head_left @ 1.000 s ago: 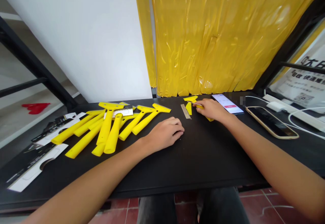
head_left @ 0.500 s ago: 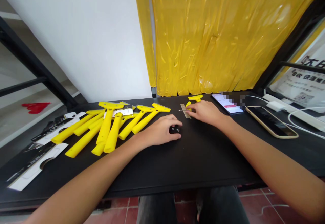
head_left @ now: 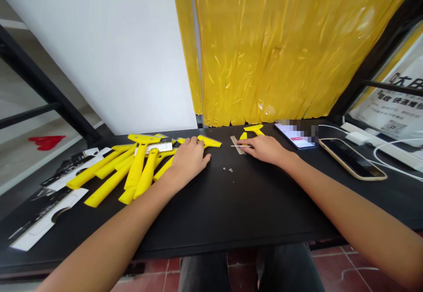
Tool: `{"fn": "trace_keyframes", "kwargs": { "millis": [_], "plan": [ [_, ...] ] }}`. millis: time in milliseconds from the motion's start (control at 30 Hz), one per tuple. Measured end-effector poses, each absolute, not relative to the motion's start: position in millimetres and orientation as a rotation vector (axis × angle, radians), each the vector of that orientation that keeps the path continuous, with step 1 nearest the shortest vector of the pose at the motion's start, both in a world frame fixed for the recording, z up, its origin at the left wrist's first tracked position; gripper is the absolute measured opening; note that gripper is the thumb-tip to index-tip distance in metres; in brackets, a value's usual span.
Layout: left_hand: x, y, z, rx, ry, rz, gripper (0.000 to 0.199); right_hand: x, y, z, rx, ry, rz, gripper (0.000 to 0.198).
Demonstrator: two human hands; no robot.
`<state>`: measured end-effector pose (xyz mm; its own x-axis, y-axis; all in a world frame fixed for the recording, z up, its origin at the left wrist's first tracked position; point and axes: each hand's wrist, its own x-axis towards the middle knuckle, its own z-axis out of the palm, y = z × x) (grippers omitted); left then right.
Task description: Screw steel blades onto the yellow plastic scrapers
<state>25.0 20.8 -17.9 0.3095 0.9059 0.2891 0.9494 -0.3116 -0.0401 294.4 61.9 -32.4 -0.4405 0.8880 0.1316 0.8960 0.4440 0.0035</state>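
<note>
My left hand (head_left: 191, 162) lies over the right end of a pile of yellow scrapers (head_left: 142, 168), fingers forward and thumb apart. It covers part of a scraper (head_left: 211, 142) whose head shows beyond the fingers; no firm grip is visible. My right hand (head_left: 266, 148) is closed on a thin metal rod (head_left: 236, 146) that sticks out to the left. The rod crosses above a flat metal strip with holes (head_left: 235, 141) on the table. Just beyond the right hand is another yellow scraper (head_left: 254, 129). Several tiny metal pieces (head_left: 228, 169) lie between my hands.
Black-and-white card sleeves (head_left: 49, 221) lie at the left of the black table (head_left: 247, 212). To the right are a lit phone (head_left: 294, 136), a second phone (head_left: 353, 159) and white cables with a power strip (head_left: 390, 146). Yellow plastic sheeting (head_left: 264, 54) hangs behind.
My left hand has moved left from beside the tiny metal pieces onto the scrapers, uncovering those pieces. My right hand still holds the rod; the metal strip has shifted slightly left.
</note>
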Motion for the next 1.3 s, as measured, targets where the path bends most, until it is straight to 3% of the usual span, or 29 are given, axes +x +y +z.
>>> {"fn": "trace_keyframes", "kwargs": {
  "millis": [167, 500, 700, 867, 1067, 1167, 1300],
  "plan": [
    [19, 25, -19, -2.335, -1.833, -0.125, 0.028, 298, 65, -34, -1.713, -2.504, -0.093, 0.045],
    [24, 25, -22, -2.449, -1.941, -0.269, 0.023, 297, 61, -22, -1.671, -2.215, 0.043, 0.040],
    [25, 21, -22, -2.441, -1.899, -0.225, 0.026, 330, 77, -10, -2.011, -1.895, -0.135, 0.041],
    [26, 23, -24, -2.436, -1.893, -0.228, 0.031, 353, 90, -19, -2.163, -1.995, 0.023, 0.052],
    [25, 22, -25, -2.411, -1.888, -0.199, 0.032, 345, 93, -25, -2.094, -2.051, 0.047, 0.034],
    [28, 19, -21, -2.370, -1.776, -0.386, 0.038, 336, 85, -17, -1.878, -1.973, 0.066, 0.027],
    [41, 12, -12, -2.567, -1.644, -1.047, 0.044, 301, 54, -3, -1.444, -1.867, 0.284, 0.026]
  ]
}}
